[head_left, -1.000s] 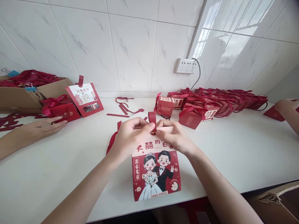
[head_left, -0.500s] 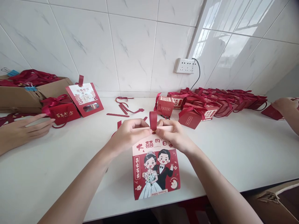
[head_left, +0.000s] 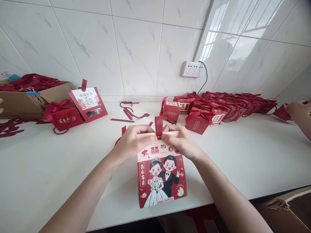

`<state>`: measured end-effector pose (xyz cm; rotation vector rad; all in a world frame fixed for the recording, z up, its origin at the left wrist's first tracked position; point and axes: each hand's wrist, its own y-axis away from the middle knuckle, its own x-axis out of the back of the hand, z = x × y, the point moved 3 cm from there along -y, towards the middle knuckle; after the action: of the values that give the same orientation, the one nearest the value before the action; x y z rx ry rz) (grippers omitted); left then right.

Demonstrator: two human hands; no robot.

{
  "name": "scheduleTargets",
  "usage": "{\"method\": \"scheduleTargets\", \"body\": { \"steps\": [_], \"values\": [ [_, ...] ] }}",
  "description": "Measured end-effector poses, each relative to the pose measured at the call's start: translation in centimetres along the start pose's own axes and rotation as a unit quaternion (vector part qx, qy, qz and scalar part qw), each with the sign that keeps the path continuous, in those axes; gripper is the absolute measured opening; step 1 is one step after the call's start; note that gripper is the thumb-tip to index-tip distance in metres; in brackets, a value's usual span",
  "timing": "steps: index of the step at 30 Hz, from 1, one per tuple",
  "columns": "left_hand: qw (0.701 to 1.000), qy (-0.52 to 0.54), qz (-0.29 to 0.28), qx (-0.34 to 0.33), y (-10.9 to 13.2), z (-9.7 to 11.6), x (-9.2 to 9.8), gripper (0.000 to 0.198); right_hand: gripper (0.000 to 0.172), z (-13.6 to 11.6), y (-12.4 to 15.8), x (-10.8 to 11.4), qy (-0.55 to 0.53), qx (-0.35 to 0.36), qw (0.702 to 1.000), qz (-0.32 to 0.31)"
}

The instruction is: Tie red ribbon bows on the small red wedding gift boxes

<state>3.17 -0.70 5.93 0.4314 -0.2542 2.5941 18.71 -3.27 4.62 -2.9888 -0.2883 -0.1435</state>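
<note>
A red and white wedding gift box with a cartoon couple printed on its front stands before me near the table's front edge. A short red strap loop rises from the middle of its top edge. My left hand pinches that edge just left of the loop, thumb in front and fingers behind. On the other side of the loop my right hand grips the same edge in the same way. Both thumbs press close to a small gold-coloured fastening at the loop's base. The fingers behind the box are partly hidden.
Red straps lie behind the box. At left are an open carton of red straps, a small red box and a windowed gift box. Many ribboned boxes fill the back right; another person's hand holds one there.
At left, another person's hand has drawn back from the small red box, almost out of view. The person's hand at far right has shifted slightly. My hands keep their hold.
</note>
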Motion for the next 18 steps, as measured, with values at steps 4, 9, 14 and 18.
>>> {"method": "scheduleTargets", "body": {
  "steps": [4, 9, 14, 18],
  "values": [
    [1.0, 0.017, 0.0, -0.002, -0.01, -0.08, -0.1, 0.019, 0.018, -0.04, 0.02, -0.01, 0.004, -0.005, 1.0, 0.001],
    [0.998, 0.061, -0.025, 0.018, 0.13, -0.11, -0.33, 0.018, 0.018, -0.09, 0.02, 0.0, 0.012, -0.003, 1.0, 0.004],
    [0.999, 0.032, -0.009, 0.024, 0.12, -0.1, -0.21, 0.023, 0.018, -0.13, 0.07, 0.0, 0.011, 0.0, 1.0, 0.007],
    [1.0, 0.028, -0.007, 0.007, 0.12, 0.09, -0.21, 0.021, 0.019, -0.1, 0.03, -0.02, 0.01, -0.002, 1.0, 0.003]
  ]
}}
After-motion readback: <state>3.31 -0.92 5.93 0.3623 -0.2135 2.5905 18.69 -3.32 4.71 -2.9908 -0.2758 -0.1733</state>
